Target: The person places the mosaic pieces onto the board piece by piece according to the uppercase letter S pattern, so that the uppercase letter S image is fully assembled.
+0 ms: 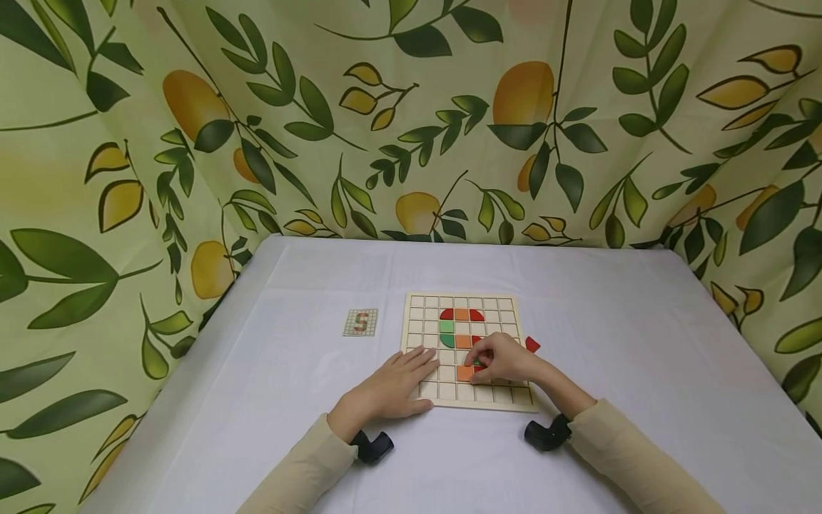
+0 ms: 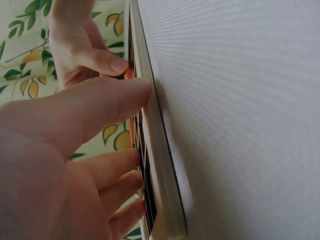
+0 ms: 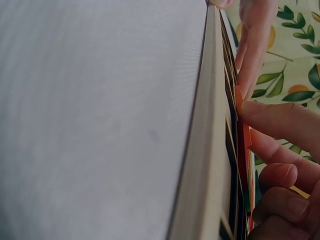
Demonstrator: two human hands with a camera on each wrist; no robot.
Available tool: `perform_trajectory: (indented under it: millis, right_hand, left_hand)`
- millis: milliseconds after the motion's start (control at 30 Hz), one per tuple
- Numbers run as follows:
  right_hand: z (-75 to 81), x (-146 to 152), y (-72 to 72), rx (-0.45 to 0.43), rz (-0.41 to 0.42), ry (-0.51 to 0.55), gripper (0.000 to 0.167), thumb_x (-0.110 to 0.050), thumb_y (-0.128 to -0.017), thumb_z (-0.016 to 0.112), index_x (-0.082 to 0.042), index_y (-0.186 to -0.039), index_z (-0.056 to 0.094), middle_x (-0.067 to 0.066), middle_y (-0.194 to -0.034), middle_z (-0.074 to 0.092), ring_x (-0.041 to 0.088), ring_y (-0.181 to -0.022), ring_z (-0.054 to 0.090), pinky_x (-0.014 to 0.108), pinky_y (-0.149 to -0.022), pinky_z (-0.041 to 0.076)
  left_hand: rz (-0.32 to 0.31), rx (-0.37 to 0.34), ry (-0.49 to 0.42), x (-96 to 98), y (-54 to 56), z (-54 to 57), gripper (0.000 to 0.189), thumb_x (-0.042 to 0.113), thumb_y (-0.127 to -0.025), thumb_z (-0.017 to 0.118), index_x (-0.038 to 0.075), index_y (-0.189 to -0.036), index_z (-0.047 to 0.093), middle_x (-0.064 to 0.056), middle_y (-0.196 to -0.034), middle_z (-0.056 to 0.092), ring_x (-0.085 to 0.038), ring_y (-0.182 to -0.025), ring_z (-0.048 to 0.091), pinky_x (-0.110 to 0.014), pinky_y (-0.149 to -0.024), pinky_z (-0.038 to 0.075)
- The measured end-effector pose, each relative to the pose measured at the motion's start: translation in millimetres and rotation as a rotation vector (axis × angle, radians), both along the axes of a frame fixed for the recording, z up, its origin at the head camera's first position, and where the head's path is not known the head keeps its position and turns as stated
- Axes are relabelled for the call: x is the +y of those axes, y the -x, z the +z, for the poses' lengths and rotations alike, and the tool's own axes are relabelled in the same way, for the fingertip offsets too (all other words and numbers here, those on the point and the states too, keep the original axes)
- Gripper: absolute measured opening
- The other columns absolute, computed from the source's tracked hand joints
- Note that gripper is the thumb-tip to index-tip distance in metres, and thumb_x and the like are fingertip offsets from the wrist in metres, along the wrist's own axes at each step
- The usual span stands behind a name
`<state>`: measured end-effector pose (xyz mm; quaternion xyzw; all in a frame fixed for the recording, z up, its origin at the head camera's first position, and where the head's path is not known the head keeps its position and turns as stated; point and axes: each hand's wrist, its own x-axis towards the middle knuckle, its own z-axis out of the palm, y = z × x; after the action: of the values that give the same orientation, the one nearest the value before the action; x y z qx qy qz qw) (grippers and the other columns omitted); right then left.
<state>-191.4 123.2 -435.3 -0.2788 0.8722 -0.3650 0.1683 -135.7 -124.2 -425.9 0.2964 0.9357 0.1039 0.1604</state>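
Note:
A wooden grid board (image 1: 443,392) lies on the table with coloured tiles in its cells. My left hand (image 1: 398,385) rests on its left side, fingers straight, thumb at the front edge. On the lower part, my right hand (image 1: 504,358) pinches an orange square tile (image 1: 465,373) with thumb and index finger. Thumb and tile (image 3: 239,95) meet in the right wrist view. Higher up are red quarter-round tiles (image 1: 447,314), orange squares (image 1: 462,314), a light green square (image 1: 446,327) and a green quarter-round (image 1: 447,341). The right hand partly hides red and green tiles.
Left of the board lies a small pattern card (image 1: 360,323) showing an S-like shape on a grid. A loose red tile (image 1: 532,345) sits by the board's right edge. A white cloth (image 1: 308,357) covers the table, with a leaf-and-fruit patterned curtain (image 1: 417,143) behind.

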Motion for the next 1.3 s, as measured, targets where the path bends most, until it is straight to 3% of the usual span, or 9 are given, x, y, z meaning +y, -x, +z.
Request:
perform_trajectory:
  millis: [800,1300]
  right_hand:
    - [-0.8,4,-2.9,-0.027,-0.015,0.047,0.019,-0.015,-0.073,0.083,-0.005,-0.085,0.072,-0.007,-0.059,0.039,0.002,-0.055,0.035,0.015,-0.053,0.030]
    - [7.7,26,-7.3,-0.045,-0.086,0.110,0.025,-0.013,-0.073,0.081,0.002,-0.090,0.072,-0.004,-0.063,0.040,0.001,-0.059,0.036,0.017,-0.053,0.030]
  left_hand:
    - [-0.008,0.001,-0.017,-0.6,-1.4,0.8,0.067,0.038,-0.093,0.058,0.014,-0.151,0.034,-0.003,-0.162,0.027,-0.024,-0.152,0.021,-0.048,-0.123,0.023]
    - [-0.008,0.004,-0.011,0.5,-0.6,1.6,0.067,0.037,-0.093,0.059,0.015,-0.151,0.033,-0.002,-0.162,0.027,-0.023,-0.153,0.020,-0.048,-0.124,0.022]
